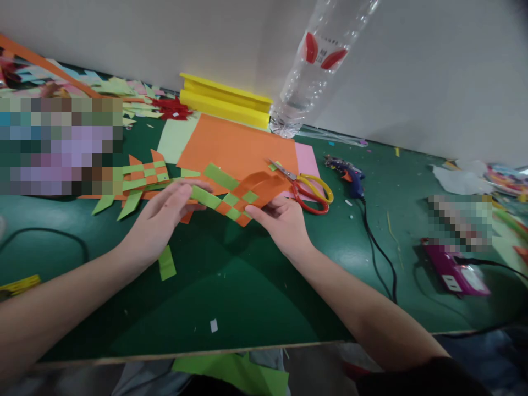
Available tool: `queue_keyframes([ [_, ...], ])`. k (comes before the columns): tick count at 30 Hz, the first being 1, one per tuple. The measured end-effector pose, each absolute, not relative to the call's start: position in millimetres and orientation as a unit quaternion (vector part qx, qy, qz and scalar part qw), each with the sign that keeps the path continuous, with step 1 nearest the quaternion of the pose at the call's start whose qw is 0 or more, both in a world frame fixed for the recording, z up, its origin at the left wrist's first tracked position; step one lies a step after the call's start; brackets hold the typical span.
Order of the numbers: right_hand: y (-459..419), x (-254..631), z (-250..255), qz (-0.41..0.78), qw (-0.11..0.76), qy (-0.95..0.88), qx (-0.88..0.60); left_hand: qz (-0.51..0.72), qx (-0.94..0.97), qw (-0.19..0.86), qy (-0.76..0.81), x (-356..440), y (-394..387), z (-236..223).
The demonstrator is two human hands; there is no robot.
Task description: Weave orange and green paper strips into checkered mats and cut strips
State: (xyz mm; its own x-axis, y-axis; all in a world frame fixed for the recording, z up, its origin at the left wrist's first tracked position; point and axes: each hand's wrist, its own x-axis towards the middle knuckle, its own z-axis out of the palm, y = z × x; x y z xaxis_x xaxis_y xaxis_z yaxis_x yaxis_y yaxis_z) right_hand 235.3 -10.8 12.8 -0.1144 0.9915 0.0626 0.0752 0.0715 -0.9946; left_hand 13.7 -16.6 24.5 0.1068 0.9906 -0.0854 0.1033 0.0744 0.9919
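Between my two hands is a woven paper piece (233,201) of crossing orange and green strips, held above the green table. My left hand (171,203) pinches the end of a green strip on its left side. My right hand (284,223) grips the woven part from the right, thumb on top and the other fingers underneath. A second woven piece (144,173), also orange and green with loose strip ends, lies to the left. Behind my right hand rest scissors (315,192) with red and yellow handles, their blades over orange paper sheets (235,140).
A glue gun (348,176) with a black cord lies to the right, and a purple power strip (456,269) farther right. A plastic bottle (317,66) and folded yellow card (225,102) stand by the wall. Paper scraps (136,91) pile at the back left. A green offcut (167,263) lies in front.
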Motion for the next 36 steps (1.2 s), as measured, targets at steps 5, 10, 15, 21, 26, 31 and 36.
queue_keyframes([
  [5,-15,231,18,0.544,0.455,-0.540,-0.453,0.406,0.537,0.579,0.461,22,-19,29],
  [10,-20,228,16,0.564,0.446,-0.546,-0.431,0.368,0.565,0.547,0.495,23,-19,29],
  [15,-25,224,16,0.581,0.431,-0.550,-0.418,0.335,0.645,0.449,0.520,19,-18,26],
  [21,-20,231,23,0.587,0.383,-0.566,-0.435,0.387,0.611,0.455,0.519,18,-20,33],
  [26,-12,240,18,0.497,0.451,-0.597,-0.439,0.423,0.527,0.517,0.525,12,-18,24],
  [31,1,246,19,0.485,0.571,-0.519,-0.411,0.443,0.475,0.536,0.539,11,-17,20],
  [36,16,256,28,0.534,0.579,-0.455,-0.415,0.472,0.459,0.553,0.511,13,-17,26],
])
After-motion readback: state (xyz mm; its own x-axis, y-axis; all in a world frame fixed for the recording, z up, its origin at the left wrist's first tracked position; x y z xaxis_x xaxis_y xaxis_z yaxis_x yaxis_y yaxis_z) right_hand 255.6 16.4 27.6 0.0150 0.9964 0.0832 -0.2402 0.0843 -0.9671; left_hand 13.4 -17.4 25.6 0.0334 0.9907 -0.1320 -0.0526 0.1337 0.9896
